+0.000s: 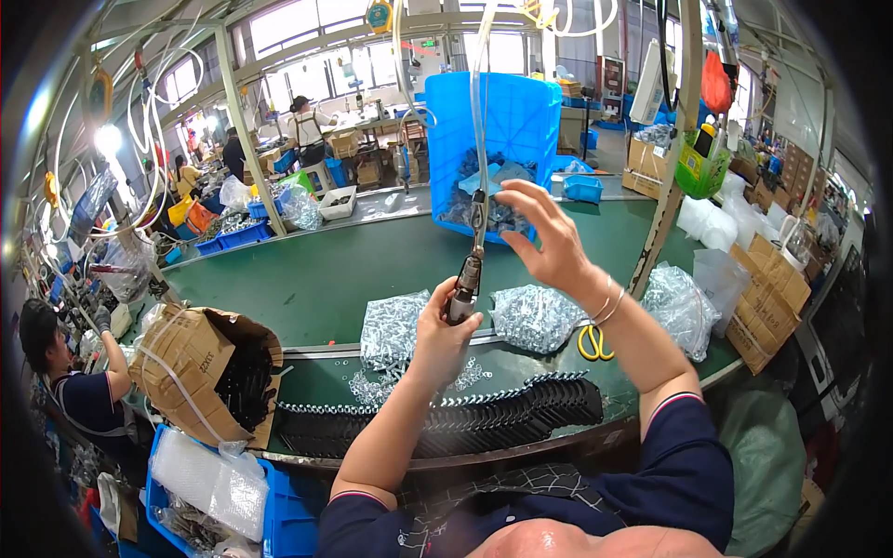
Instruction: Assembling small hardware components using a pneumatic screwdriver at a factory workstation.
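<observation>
While left hand [439,330] clasps it, hanging tool [470,276] shows silver and black; right hand [558,244] apart; fingers curved.

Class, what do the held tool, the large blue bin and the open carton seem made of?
Held tool: probably metal, grey with bright highlights; its darker parts are unclear.
Large blue bin: likely plastic, smooth, with faint ribs.
Open carton: matte brown cardboard, judging by bent flaps.

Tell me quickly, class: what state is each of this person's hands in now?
Left hand: closed around the hanging power tool.
Right hand: open, fingers apart and curved, holding nothing visible.
</observation>
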Demonstrator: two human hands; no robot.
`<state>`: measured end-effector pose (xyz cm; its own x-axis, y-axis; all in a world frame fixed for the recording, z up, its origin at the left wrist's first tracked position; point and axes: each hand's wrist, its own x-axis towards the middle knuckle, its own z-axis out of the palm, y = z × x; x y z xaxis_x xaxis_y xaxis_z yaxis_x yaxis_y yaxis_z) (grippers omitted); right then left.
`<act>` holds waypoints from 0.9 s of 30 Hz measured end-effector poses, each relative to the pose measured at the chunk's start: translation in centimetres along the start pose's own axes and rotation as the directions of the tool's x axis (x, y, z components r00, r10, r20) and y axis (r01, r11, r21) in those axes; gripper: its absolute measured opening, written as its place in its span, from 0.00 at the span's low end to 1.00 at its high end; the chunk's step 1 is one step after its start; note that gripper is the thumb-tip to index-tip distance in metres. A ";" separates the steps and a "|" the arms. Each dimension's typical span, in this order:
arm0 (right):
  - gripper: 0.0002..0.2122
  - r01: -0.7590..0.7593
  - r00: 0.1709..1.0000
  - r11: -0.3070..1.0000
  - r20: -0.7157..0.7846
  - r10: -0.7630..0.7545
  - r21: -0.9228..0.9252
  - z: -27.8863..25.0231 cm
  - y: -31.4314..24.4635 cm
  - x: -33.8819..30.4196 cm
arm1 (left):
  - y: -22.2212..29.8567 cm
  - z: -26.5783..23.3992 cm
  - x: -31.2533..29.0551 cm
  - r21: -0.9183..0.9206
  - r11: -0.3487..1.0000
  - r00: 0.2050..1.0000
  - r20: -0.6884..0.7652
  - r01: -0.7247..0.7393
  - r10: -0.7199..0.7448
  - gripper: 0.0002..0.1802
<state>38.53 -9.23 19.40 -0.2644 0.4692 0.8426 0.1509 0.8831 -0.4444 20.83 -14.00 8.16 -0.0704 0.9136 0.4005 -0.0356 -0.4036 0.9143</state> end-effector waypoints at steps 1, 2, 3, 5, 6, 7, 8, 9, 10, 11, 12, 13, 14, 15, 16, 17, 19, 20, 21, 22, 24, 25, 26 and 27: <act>0.14 0.207 0.977 0.952 0.102 -0.188 -0.227 -0.5 -0.6 1.0 | 0.2 -0.2 0.0 -0.001 1.000 1.000 0.010 0.005 -0.005 0.35; 0.16 0.408 0.911 0.811 0.240 -0.335 -0.419 -1.1 -1.0 2.0 | 0.3 -0.4 -0.1 -0.004 1.000 1.000 0.026 0.013 -0.013 0.36; 0.18 0.587 0.810 0.593 0.401 -0.428 -0.552 -1.5 -1.1 2.8 | 0.2 -0.7 -0.1 -0.007 1.000 1.000 0.024 0.015 -0.015 0.36; 0.17 0.629 0.777 0.528 0.436 -0.455 -0.571 -1.8 -1.0 4.0 | -0.2 -1.8 0.2 -0.057 0.996 0.996 0.063 0.067 -0.063 0.35; 0.16 0.667 0.742 0.460 0.469 -0.478 -0.586 -1.9 -0.9 4.6 | -0.4 -2.1 0.3 -0.082 0.992 0.993 0.083 0.094 -0.088 0.35; 0.16 0.707 0.699 0.388 0.503 -0.508 -0.592 -1.9 -0.9 5.6 | -0.1 -2.5 0.3 -0.083 0.992 0.994 0.074 0.089 -0.083 0.35; 0.16 0.714 0.692 0.386 0.506 -0.515 -0.584 -2.1 -0.9 6.7 | 0.2 -2.8 0.3 -0.082 0.992 0.992 0.088 0.096 -0.088 0.35; 0.14 0.732 0.660 0.272 0.552 -0.509 -0.624 -2.1 -0.4 7.8 | 0.2 -3.3 0.1 -0.081 0.991 0.990 0.097 0.111 -0.103 0.36; 0.11 0.738 0.631 0.147 0.597 -0.495 -0.659 -2.5 0.1 8.9 | 0.3 -3.6 0.2 -0.080 0.989 0.987 0.115 0.122 -0.112 0.36; 0.09 0.734 0.604 0.019 0.639 -0.477 -0.679 -3.0 0.6 10.0 | 0.5 -4.1 0.5 -0.082 0.989 0.988 0.108 0.122 -0.113 0.36; 0.09 0.739 0.598 0.020 0.641 -0.481 -0.674 -3.6 0.9 11.1 | 0.9 -4.6 0.9 -0.066 0.992 0.987 0.125 0.107 -0.099 0.37; 0.08 0.701 0.635 -0.086 0.674 -0.376 -0.708 -4.6 1.0 12.3 | 1.3 -5.2 1.4 -0.051 0.994 0.986 0.142 0.092 -0.084 0.37; 0.07 0.664 0.670 -0.196 0.691 -0.271 -0.721 -5.4 0.9 13.5 | 1.8 -5.7 1.8 -0.037 0.996 0.986 0.154 0.076 -0.070 0.37; 0.06 0.589 0.710 -0.318 0.663 -0.235 -0.743 -6.0 0.3 14.7 | 2.5 -6.5 2.1 -0.038 0.996 0.988 0.138 0.075 -0.070 0.37; 0.05 0.502 0.751 -0.438 0.627 -0.207 -0.745 -6.4 -0.4 15.6 | 3.3 -7.3 2.6 0.015 0.998 0.986 0.156 0.054 -0.055 0.38; 0.05 0.506 0.743 -0.440 0.634 -0.214 -0.742 -6.6 -1.8 16.2 | 4.0 -8.0 3.3 0.065 0.998 0.983 0.179 0.028 -0.039 0.38; 0.08 0.559 0.828 -0.224 0.524 0.200 -0.798 -6.8 -5.0 17.4 | 5.0 -9.9 4.6 0.113 0.994 0.983 0.183 -0.005 -0.016 0.39; 0.08 0.566 0.824 -0.226 0.535 0.186 -0.793 -6.8 -6.9 17.9 | 5.2 -11.1 5.4 0.110 0.994 0.978 0.206 -0.021 -0.002 0.39; 0.11 0.574 0.767 0.060 0.562 0.311 -0.817 -6.7 -9.2 18.4 | 5.2 -12.2 6.1 0.110 0.993 0.974 0.228 -0.039 0.013 0.38; 0.14 0.509 0.676 0.340 0.612 0.411 -0.791 -6.3 -11.3 18.8 | 5.2 -13.2 6.7 0.113 0.992 0.968 0.248 -0.055 0.026 0.38; 0.17 0.380 0.571 0.575 0.673 0.471 -0.724 -5.5 -13.1 19.6 | 5.2 -13.8 8.1 0.075 0.994 0.971 0.234 -0.076 0.057 0.38; 0.18 0.347 0.513 0.755 0.787 0.344 -0.556 -5.3 -13.4 20.4 | 5.4 -13.5 8.9 0.033 0.995 0.968 0.238 -0.089 0.079 0.38; 0.19 0.297 0.462 0.888 0.867 0.189 -0.352 -4.9 -13.8 20.8 | 5.4 -13.2 9.5 -0.008 0.995 0.965 0.242 -0.101 0.100 0.38; 0.19 0.308 0.471 0.881 0.862 0.186 -0.358 -4.3 -13.5 20.9 | 5.8 -12.3 10.1 -0.007 0.993 0.962 0.247 -0.117 0.116 0.38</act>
<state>35.02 -11.41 44.33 -0.9178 0.3936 0.0520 0.3929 0.9193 -0.0232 7.61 -7.72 16.74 0.1744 0.8447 0.5061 -0.0343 -0.5084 0.8604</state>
